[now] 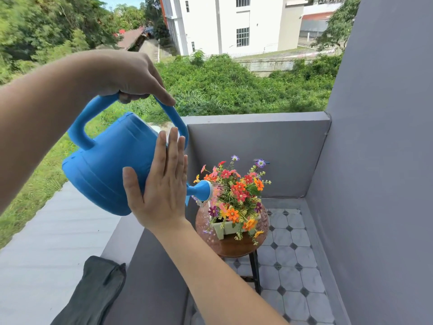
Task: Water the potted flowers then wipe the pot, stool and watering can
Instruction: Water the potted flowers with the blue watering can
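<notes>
Item 1: watering can (110, 160), blue plastic, held up at the left of the scene and tipped toward the right. My left hand (131, 73) wraps the top handle, its grip curled tight around the handle, carrying the weight from above. My right hand (161, 191) lies flat against the can's near side, grip spread and fingers straight, pinching nothing (a steadying palm, so the tilt stays controlled). No brand, label or writing is readable on the can.

Item 2: spout rose (203, 190), at the can's lower right, just above the left edge of the blooms; fine streams appear to fall from it, so I judge the watering step is under way.

Item 3: potted flowers (236, 191), orange, red, pink and purple, in a pale green pot (226, 228) standing on the stool (234, 245), a round brown seat on dark legs, on the tiled balcony floor (290, 273) at the far right corner. Droplets seem to speckle the seat's left side, which the wiping will have to catch.

Item 4: dark grey cloth (98, 294), draped over the parapet (121, 240) at the near left, kept within reach for wiping pot, stool and can, none of it yet begun. No text is visible on it.
</notes>
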Demonstrator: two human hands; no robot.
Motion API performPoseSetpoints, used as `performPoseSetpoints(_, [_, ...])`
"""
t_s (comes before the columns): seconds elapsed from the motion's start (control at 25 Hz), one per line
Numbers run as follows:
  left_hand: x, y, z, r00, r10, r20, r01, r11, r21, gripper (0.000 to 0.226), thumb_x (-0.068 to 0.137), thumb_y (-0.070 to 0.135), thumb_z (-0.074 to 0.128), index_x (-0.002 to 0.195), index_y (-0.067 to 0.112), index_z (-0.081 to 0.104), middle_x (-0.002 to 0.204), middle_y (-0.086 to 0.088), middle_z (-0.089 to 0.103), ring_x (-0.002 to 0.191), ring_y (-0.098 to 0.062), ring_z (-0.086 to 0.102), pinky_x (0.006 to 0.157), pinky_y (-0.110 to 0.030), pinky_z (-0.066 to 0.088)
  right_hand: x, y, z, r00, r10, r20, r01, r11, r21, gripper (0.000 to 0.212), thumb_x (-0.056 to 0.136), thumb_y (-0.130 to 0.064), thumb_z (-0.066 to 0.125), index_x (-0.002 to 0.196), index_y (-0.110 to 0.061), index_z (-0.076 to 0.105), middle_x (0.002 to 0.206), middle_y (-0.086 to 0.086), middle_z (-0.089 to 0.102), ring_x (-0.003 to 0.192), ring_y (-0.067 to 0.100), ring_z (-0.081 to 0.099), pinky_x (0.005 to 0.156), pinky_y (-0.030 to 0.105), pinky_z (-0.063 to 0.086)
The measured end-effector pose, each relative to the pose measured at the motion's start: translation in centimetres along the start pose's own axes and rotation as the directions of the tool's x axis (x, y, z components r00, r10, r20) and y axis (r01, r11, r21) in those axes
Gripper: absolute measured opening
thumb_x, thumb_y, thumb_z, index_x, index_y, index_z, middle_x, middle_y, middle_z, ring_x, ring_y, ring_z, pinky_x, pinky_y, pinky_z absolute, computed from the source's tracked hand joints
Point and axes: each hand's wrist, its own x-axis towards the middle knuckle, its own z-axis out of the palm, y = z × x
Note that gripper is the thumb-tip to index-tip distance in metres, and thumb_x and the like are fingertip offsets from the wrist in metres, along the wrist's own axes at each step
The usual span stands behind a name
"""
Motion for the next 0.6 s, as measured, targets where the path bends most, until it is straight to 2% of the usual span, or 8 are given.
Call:
performPoseSetpoints(0.16, [-0.1, 0.5, 0.0, 0.999, -0.016, -0.046, 0.013, 0.998, -0.057, 0.029, 0.075, 0.026, 0.076, 0.092, 0.002, 0.07, 0.048, -0.006, 0.041, 0.028, -0.009, 0.03, 0.029, -0.015, 0.026, 0.7, 0.5, -0.8, 1.0, -0.004, -0.004, 0.004, 1.0, -0.008, 0.07, 0.089, -0.06, 0.012, 0.148, -0.024, 0.0, 0.157, -0.001, -0.009, 0.147, 0.018, -0.013, 0.117, 0.034, -0.007])
performPoseSetpoints(0.28, [0.0, 0.7, -0.3, 0.994, -0.005, -0.112, -0.004, 0.997, -0.079, 0.032, 0.076, 0.026, 0.075, 0.093, 0.001, 0.07, 0.052, -0.007, 0.041, 0.037, -0.014, 0.03, 0.03, -0.015, 0.026, 1.7, 1.2, -1.3, 1.0, -0.009, 0.018, 0.009, 1.0, -0.01, 0.072, 0.089, -0.058, 0.015, 0.149, -0.021, 0.001, 0.16, 0.005, -0.005, 0.146, 0.014, -0.015, 0.117, 0.032, -0.01])
performPoseSetpoints(0.44, [-0.2, 0.7, -0.3, 0.993, -0.005, -0.122, 0.0, 0.999, -0.042, 0.031, 0.076, 0.027, 0.075, 0.091, 0.002, 0.07, 0.049, -0.008, 0.042, 0.035, -0.015, 0.031, 0.031, -0.016, 0.028, 1.6, 1.3, -1.6, 0.999, 0.002, 0.055, -0.002, 1.0, -0.003, 0.071, 0.09, -0.058, 0.019, 0.149, -0.024, -0.002, 0.161, 0.007, -0.004, 0.146, 0.014, -0.016, 0.117, 0.032, -0.011])
performPoseSetpoints(0.6, [-0.8, 1.2, 0.0, 0.999, -0.013, -0.052, 0.013, 1.0, -0.002, 0.028, 0.074, 0.027, 0.077, 0.087, 0.003, 0.073, 0.035, 0.0, 0.039, 0.026, -0.01, 0.029, 0.033, -0.018, 0.028, 0.2, 0.3, -1.8, 0.999, 0.011, 0.05, -0.012, 1.0, 0.024, 0.073, 0.088, -0.059, 0.017, 0.149, -0.023, -0.002, 0.159, 0.0, -0.009, 0.147, 0.015, -0.014, 0.118, 0.033, -0.009])
